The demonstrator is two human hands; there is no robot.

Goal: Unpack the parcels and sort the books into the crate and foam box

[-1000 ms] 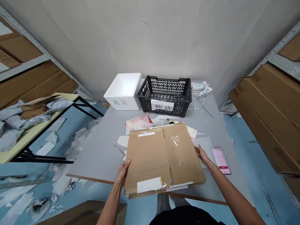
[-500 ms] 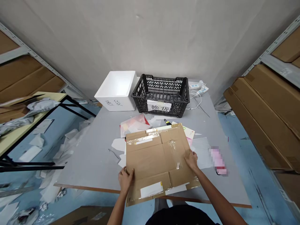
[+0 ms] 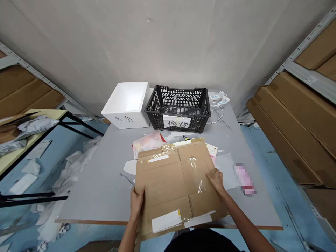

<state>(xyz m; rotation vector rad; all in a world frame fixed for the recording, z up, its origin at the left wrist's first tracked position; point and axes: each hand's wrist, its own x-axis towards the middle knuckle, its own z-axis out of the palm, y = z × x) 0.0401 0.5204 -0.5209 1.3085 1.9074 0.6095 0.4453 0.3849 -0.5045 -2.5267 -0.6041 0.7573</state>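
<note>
A flattened cardboard box (image 3: 162,178) with clear tape and white label strips spans the space between my hands, its near edge past the table's front edge. My left hand (image 3: 137,201) grips its left edge, thumb on top. On the right edge, my right hand (image 3: 216,180) holds the cardboard the same way; the fingers underneath are hidden. Beyond the cardboard's far edge lie a red and white plastic bag (image 3: 147,141), a yellow-black tool (image 3: 186,138) and a partly covered card (image 3: 211,149). Right of my right hand lies a translucent white sheet (image 3: 226,169).
A white foam box (image 3: 123,120) and a black plastic crate (image 3: 178,108) stand at the back of the grey table (image 3: 105,189). A power strip (image 3: 223,100) with cords lies beside them. A blurred pink item (image 3: 244,179) sits at right. Cardboard boxes (image 3: 296,136) fill the right shelf.
The flattened cardboard box has shifted slightly left and nearer to me, my left hand moving with it. My view has also turned slightly.
</note>
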